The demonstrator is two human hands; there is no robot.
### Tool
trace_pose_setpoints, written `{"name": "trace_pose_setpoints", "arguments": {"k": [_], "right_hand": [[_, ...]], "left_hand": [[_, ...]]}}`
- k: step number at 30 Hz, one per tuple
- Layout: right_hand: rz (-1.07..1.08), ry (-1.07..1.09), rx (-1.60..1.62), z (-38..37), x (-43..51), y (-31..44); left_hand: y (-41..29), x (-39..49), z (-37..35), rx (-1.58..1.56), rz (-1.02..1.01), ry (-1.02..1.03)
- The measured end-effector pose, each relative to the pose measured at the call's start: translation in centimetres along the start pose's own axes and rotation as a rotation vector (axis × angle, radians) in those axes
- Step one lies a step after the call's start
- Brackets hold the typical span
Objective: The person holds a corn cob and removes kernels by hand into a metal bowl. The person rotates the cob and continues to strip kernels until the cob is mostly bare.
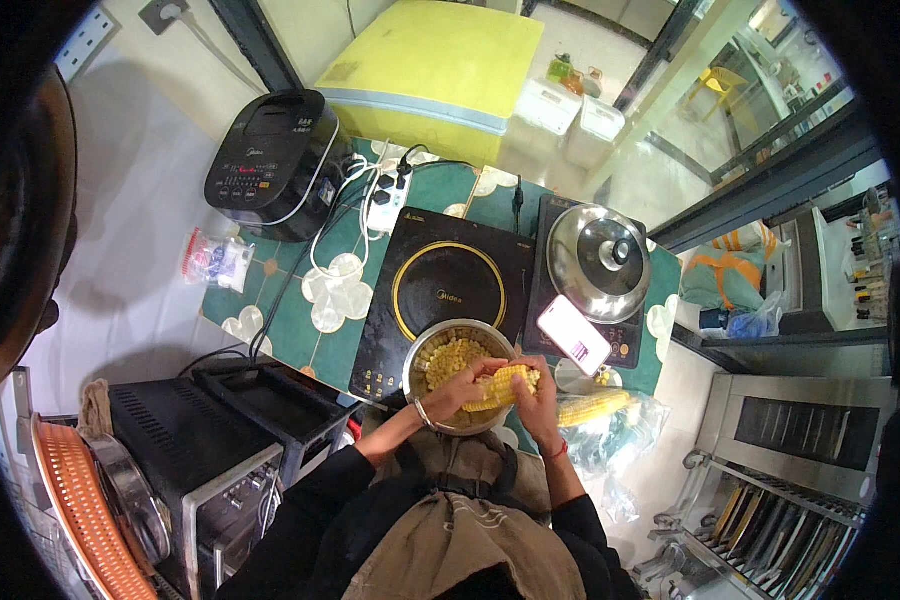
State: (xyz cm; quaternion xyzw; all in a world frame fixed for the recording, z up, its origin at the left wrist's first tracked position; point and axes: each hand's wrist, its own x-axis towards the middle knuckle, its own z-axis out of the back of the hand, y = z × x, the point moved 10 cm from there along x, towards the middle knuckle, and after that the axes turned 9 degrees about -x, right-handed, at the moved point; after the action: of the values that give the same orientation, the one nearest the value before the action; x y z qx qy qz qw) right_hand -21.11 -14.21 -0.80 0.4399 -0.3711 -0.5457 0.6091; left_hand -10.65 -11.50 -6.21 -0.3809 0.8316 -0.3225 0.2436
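Note:
A partly stripped ear of yellow corn (501,388) lies across the right side of a stainless steel bowl (511,346). My right hand (538,396) is closed around its right end. The fingers of my left hand (456,391) touch the cob's left part; whether they grip it is hard to see. Loose corn kernels (457,358) fill part of the bowl, under my hands. To the right, another ear of corn (594,409) lies on a clear plastic bag (622,442).
Behind the bowl is a black induction cooktop (450,281). A smartphone (574,334) rests on a second cooktop beside a lidded pan (598,262). A rice cooker (277,165), cables and a power strip (388,201) stand further left. A black oven (187,442) is at lower left.

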Motion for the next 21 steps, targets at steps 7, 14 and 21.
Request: {"name": "trace_pose_setpoints", "arguments": {"k": [7, 14, 21], "right_hand": [[0.039, 0.033, 0.072, -0.1, -0.2, 0.6], [-0.173, 0.045, 0.165, -0.8, -0.4, -2.8], [-0.182, 0.086, -0.24, -0.8, -0.6, -3.1]], "left_hand": [[-0.7, -0.2, -0.5, 0.245, -0.082, 0.028], [-0.5, -0.1, -0.1, 0.503, -0.098, -0.011], [-0.2, -0.3, 0.7, 1.073, 0.241, -0.087]]}}
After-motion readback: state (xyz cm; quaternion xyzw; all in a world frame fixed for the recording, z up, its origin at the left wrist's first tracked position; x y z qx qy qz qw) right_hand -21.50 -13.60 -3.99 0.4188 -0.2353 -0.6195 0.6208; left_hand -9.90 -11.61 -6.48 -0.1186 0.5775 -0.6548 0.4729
